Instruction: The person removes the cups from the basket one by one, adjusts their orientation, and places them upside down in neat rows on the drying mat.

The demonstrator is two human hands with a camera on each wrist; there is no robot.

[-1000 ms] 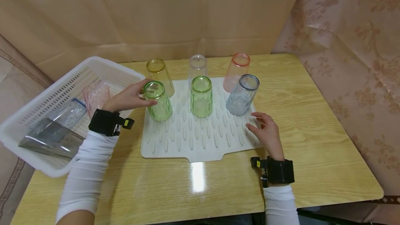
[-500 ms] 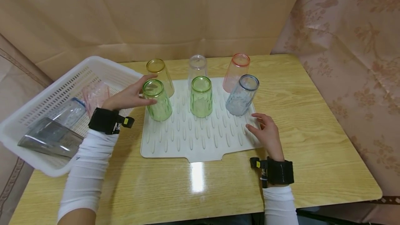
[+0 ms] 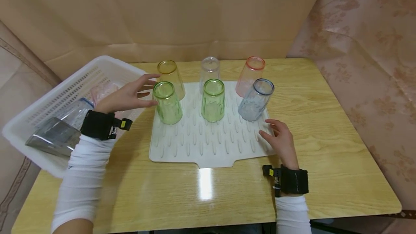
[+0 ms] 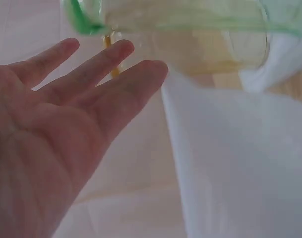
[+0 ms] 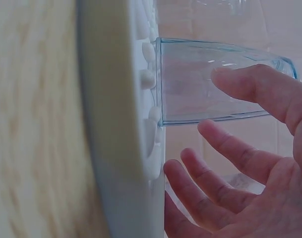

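My left hand (image 3: 126,95) is at the left side of a green glass (image 3: 169,107), its fingers spread and holding nothing. In the left wrist view the fingers (image 4: 106,84) reach out below the green glass's edge. This glass stands upside down on the white ribbed draining mat (image 3: 195,154). A second green glass (image 3: 213,104) and a blue glass (image 3: 253,102) stand in the same front row. Behind them are a yellow glass (image 3: 175,78), a clear glass (image 3: 209,70) and a pink glass (image 3: 248,77). My right hand (image 3: 282,142) hovers at the mat's right edge near the blue glass, fingers loosely bent.
A white plastic basket (image 3: 19,129) stands at the left of the wooden table (image 3: 162,198). In it lie a grey glass (image 3: 53,136), a clear blue-edged glass (image 3: 76,113) and a pink glass (image 3: 102,91). A beige cloth (image 3: 178,13) hangs behind the table.
My left hand has let go of the left green glass and drawn back to the left, its fingers spreading. The right hand stays by the mat. The head view has shifted slightly.
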